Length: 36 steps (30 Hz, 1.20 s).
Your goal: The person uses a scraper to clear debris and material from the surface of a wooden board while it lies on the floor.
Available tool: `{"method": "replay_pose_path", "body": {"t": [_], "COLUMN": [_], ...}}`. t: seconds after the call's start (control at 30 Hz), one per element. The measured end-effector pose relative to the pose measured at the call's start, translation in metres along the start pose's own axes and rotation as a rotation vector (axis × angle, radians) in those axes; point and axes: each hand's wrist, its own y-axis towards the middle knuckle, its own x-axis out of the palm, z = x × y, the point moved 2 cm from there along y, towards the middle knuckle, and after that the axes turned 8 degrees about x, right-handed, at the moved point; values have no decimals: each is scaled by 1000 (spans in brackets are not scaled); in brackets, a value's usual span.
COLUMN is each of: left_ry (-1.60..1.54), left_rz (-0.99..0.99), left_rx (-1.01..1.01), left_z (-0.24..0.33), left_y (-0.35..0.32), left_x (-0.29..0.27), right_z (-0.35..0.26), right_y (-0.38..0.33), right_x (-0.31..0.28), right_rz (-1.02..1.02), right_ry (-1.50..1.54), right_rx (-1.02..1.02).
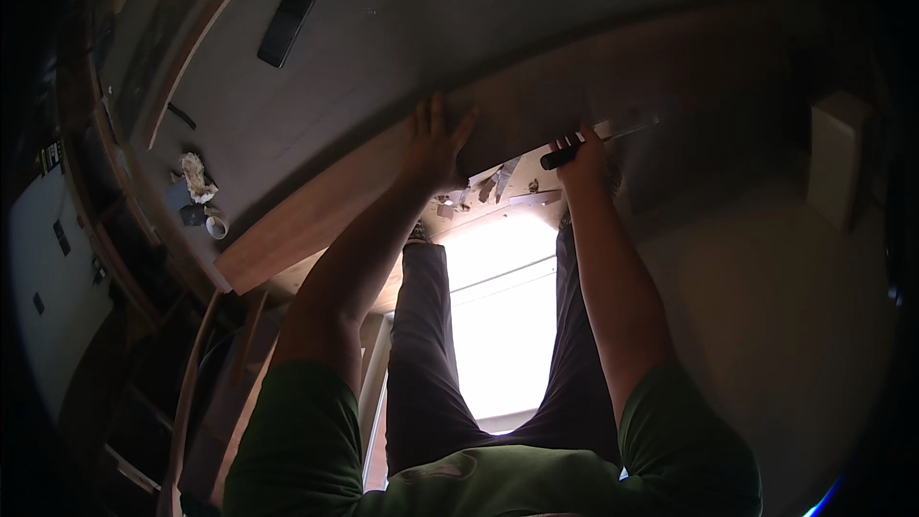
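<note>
My left hand (pixel 438 146) lies on a long brown wooden board (pixel 325 201), fingers spread. My right hand (pixel 584 161) is closed round the black handle (pixel 561 155) of a hand tool. A thin, pale blade-like part (pixel 634 127) reaches from that hand to the right, along the board's near edge. It is too dark to tell the tool's exact kind. Thin, torn strips (pixel 498 180) are scattered below the board, between my two hands.
A dark phone (pixel 285 27) rests on the grey surface (pixel 383 29) beyond the board. Crumpled pale material (pixel 196 177) and a small roll (pixel 218 225) are at the left. A pale box-shaped block (pixel 839 161) stands at the right. Bright light shows between my legs.
</note>
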Motion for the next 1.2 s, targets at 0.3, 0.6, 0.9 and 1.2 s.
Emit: {"method": "replay_pose_path", "body": {"t": [0.3, 0.6, 0.9, 1.2], "left_ry": [-74, -71, 53, 65], "left_rz": [-14, 3, -9, 19], "left_rx": [17, 39, 8, 1], "left_z": [-10, -16, -29, -53], "left_y": [-8, -26, -25, -27], "left_x": [-11, -22, -25, -7], "right_z": [10, 12, 28, 50], "right_y": [-16, -42, -37, -21], "right_x": [-5, 1, 20, 25], "right_rz": [-87, -77, -127, -98], "right_ry": [27, -41, 20, 74], "right_rx": [48, 1, 11, 83]}}
